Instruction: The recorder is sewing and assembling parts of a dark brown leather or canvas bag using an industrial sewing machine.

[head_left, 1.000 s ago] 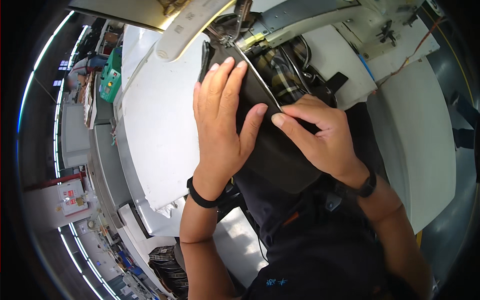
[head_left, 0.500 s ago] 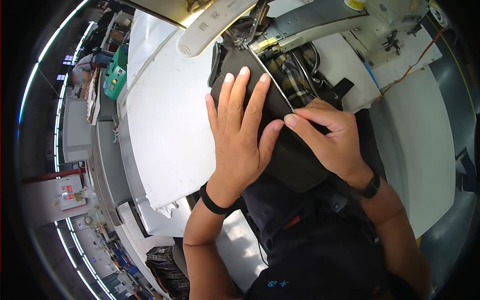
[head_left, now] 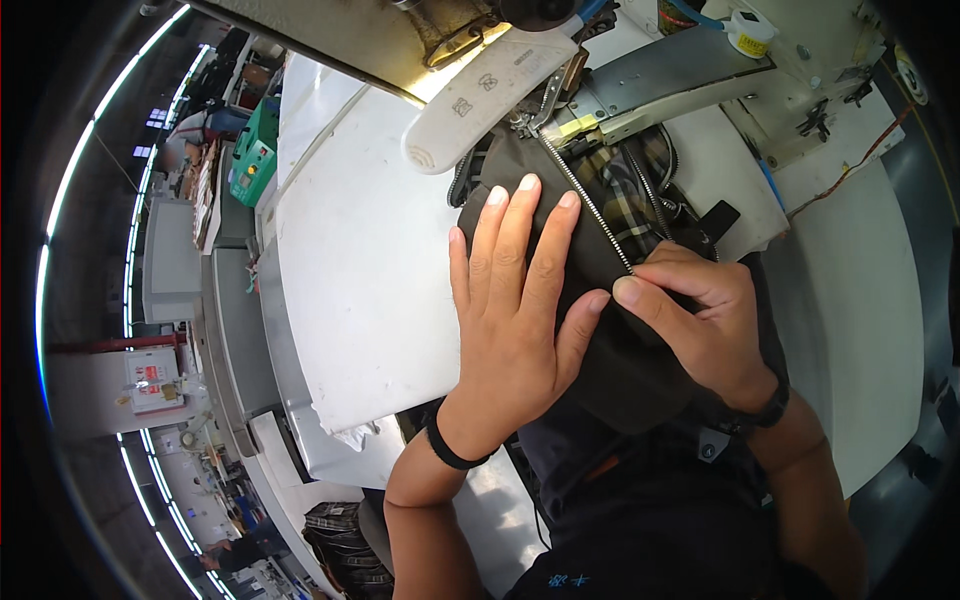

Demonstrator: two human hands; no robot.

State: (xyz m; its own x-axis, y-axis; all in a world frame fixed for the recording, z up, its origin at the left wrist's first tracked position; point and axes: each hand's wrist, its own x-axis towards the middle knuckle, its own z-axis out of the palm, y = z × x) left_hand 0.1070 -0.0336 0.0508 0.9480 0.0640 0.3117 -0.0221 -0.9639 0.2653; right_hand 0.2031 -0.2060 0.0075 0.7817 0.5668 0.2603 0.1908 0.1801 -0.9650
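Left hand, right hand, dark-brown cloth and sewing machine sit lower and farther right in the head view than half a second ago. The left palm lies flat, fingers apart, on the smooth cloth, partly over the white table; the right thumb and forefinger clamp its silvery-toothed zipper beside plaid fabric. A white bottle's contents cannot be seen.

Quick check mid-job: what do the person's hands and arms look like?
The left hand and right hand are ungloved, forearms bare. A plain black band circles the left wrist; a dark, watch-like band the right.
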